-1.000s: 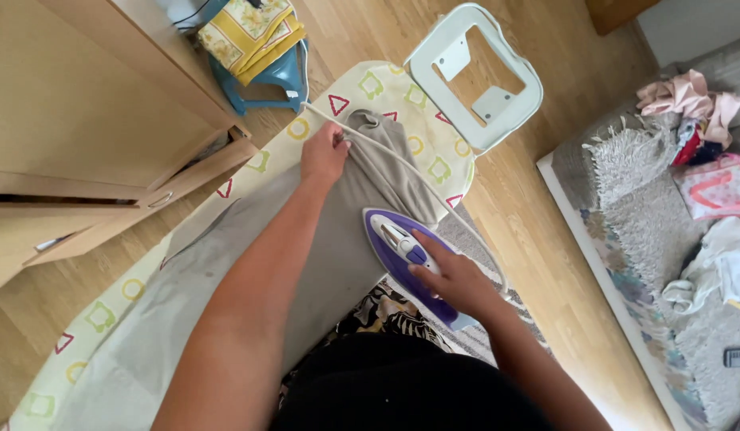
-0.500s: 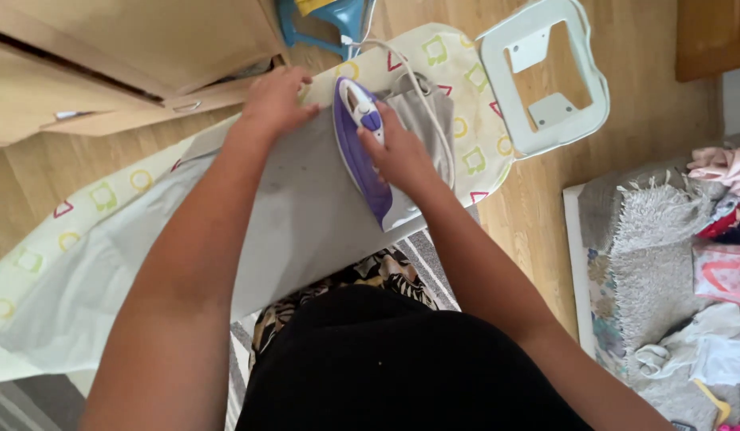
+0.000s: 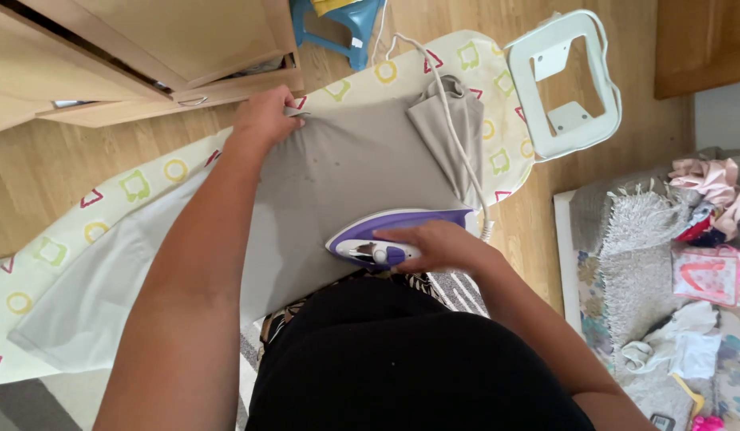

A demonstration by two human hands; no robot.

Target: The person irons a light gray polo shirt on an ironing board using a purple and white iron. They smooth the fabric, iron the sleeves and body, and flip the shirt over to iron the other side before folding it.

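A grey garment [image 3: 346, 172] lies spread over an ironing board [image 3: 138, 187] with a pale cover printed with coloured shapes. My left hand [image 3: 265, 118] pinches the garment's far edge and holds it down. My right hand [image 3: 434, 246] grips the handle of a purple and white iron [image 3: 386, 239], which lies flat on the garment's near edge, its tip pointing left. The iron's white cord [image 3: 458, 152] runs across a folded sleeve [image 3: 450, 128] toward the far side of the board.
A white iron rest [image 3: 565, 84] sticks out from the board's right end. Wooden drawers [image 3: 146, 56] and a blue stool [image 3: 342, 24] stand beyond the board. On the right lies a shaggy rug [image 3: 649, 263] with scattered clothes [image 3: 705, 187].
My right hand has drawn the iron from the far edge near the sleeve back to the near edge and turned it sideways. The left hand stays on the far edge.
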